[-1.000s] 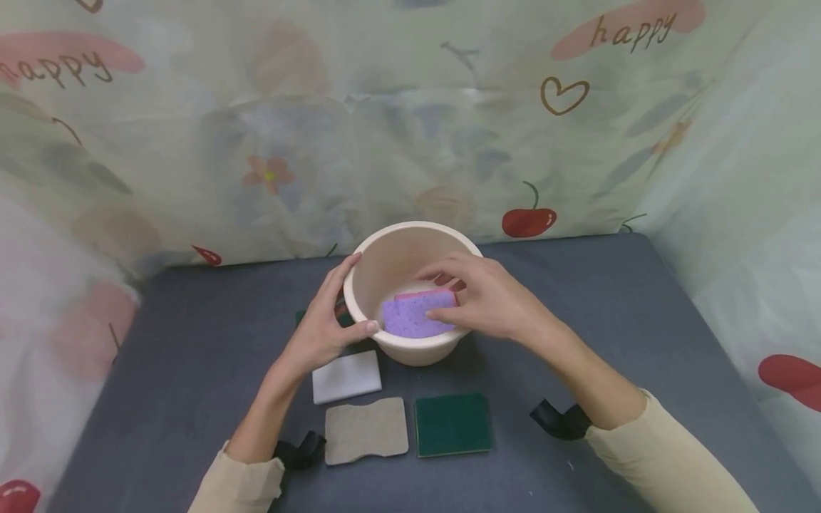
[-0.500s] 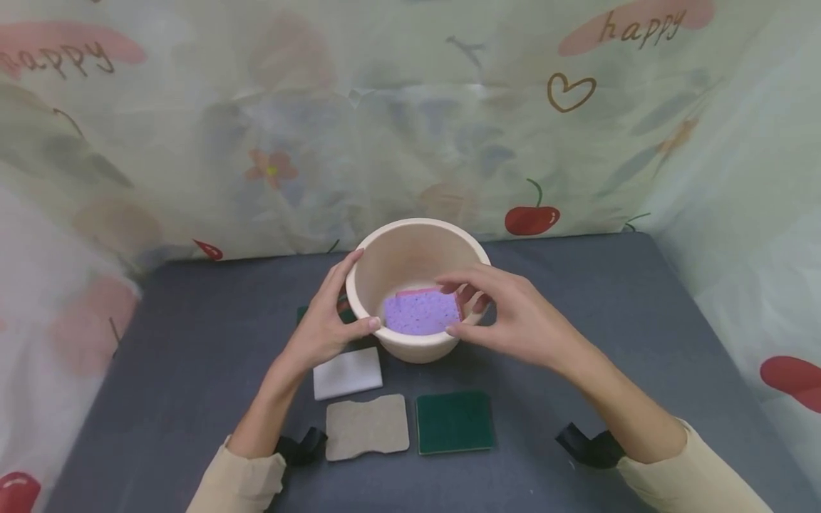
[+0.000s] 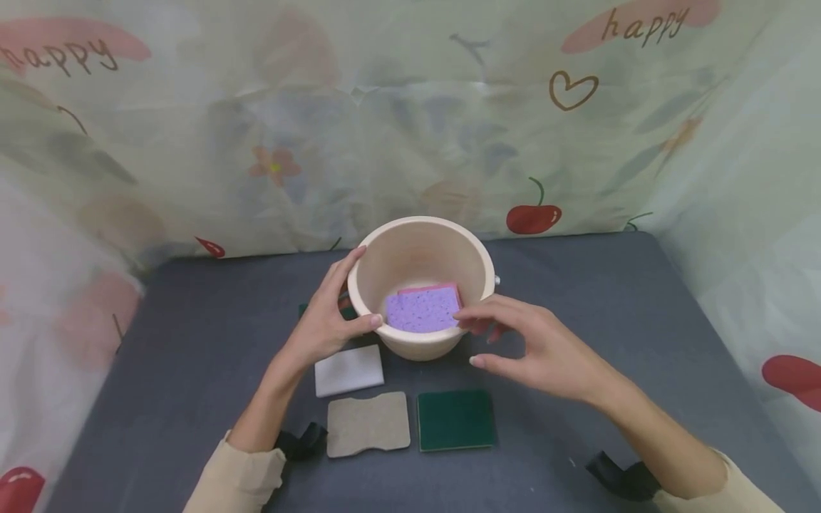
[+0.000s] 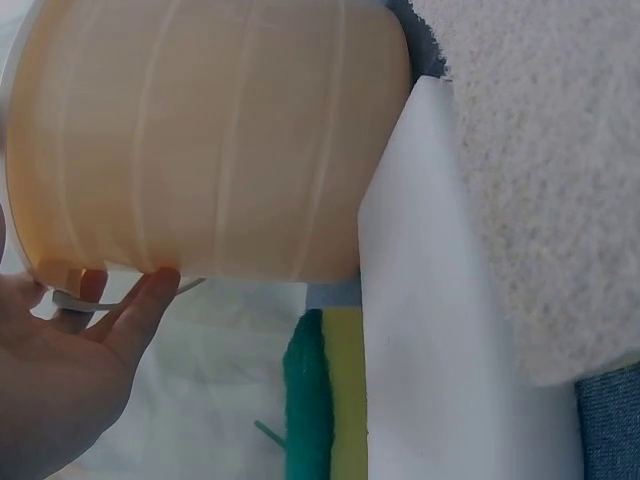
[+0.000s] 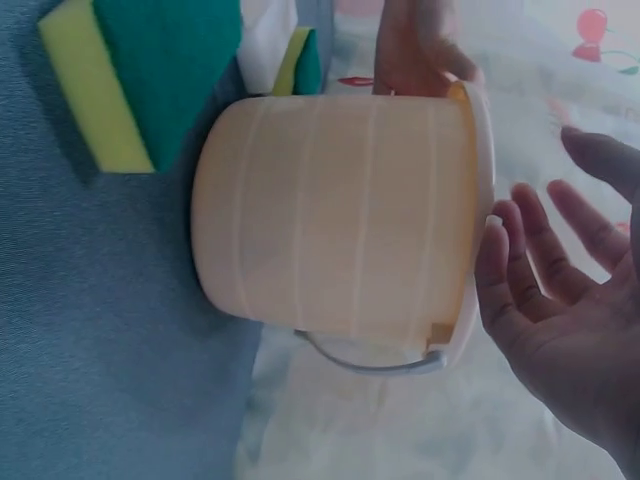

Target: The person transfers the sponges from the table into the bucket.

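Note:
A cream plastic bucket point(image 3: 420, 349) stands upright on the dark cloth. My left hand point(image 3: 327, 324) grips its left side, thumb over the rim and fingers along the outer wall, as the left wrist view also shows. Inside, a speckled purple sponge point(image 3: 420, 311) rests over a pink one, of which just an edge is visible. My right hand point(image 3: 539, 349) hovers at the bucket's right front rim, holding nothing, with thumb and fingers apart. In the right wrist view, its fingertips point(image 5: 495, 235) appear close to the rim; contact cannot be told.
In front of the bucket lie a white sponge block point(image 3: 349, 370), a beige wavy-edged pad point(image 3: 368, 425) and a green-topped sponge point(image 3: 457, 420). Another green-and-yellow sponge point(image 4: 325, 400) sits left of the bucket, partly behind my left hand. Patterned fabric point(image 3: 359, 164) hangs behind.
My right hand has let go of the purple sponge and drawn out of the bucket, toward the right and nearer to me. The left hand keeps its grip on the bucket.

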A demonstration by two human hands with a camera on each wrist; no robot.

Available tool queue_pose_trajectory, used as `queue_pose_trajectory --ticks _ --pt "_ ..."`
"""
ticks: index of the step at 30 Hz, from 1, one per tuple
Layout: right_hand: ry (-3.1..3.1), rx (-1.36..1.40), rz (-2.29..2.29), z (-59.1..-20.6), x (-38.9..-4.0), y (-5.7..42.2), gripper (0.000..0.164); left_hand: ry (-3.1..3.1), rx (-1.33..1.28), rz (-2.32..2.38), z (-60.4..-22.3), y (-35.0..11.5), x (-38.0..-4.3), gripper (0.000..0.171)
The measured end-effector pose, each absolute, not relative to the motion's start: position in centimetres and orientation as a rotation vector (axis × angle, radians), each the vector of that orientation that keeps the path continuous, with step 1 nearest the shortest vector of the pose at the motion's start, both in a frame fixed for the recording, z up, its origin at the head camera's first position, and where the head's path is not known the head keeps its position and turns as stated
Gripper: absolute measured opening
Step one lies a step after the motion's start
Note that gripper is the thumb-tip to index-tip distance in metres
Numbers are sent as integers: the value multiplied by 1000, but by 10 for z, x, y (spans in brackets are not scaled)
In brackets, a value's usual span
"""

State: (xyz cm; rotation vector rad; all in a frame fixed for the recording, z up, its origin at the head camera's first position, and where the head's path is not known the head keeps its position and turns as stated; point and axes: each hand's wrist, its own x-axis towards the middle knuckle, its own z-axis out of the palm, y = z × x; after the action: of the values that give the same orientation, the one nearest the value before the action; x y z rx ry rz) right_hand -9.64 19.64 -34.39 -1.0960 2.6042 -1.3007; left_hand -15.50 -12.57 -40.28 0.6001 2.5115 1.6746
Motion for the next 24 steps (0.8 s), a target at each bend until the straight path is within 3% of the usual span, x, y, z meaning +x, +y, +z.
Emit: queue_pose_trajectory --ticks 24 --pt "2478 -1146 -1347 -403 -66 206 48 2462 606 1699 -402 -128 -157 100"
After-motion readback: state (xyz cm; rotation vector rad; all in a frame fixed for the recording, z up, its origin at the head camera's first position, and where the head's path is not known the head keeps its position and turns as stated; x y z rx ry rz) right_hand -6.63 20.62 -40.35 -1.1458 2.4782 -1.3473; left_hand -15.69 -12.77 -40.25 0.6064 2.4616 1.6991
